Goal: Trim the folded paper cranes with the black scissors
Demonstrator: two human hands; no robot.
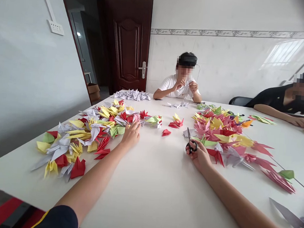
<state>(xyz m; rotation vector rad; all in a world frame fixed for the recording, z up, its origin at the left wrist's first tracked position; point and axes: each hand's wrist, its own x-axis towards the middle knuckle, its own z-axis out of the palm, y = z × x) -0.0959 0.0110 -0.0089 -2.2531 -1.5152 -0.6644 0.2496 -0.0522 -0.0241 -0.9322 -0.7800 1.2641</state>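
My left hand (131, 134) reaches out over the white table (146, 184) with fingers stretched, touching the edge of a heap of folded paper cranes (87, 133) in yellow, white, red and green. My right hand (200, 155) is closed round the black handles of a small pair of scissors (190, 141), blades pointing up and away. A single red paper crane (166, 132) lies between the hands. Right of the scissors lies a second heap of cranes (226, 137), mostly pink, red and yellow, some strung in a line.
A person in a white shirt (179, 86) sits at the far end handling white paper, beside a pile of white cranes (132, 95). Another person's arm (280, 113) rests at the right edge. A dark door (128, 43) stands open behind.
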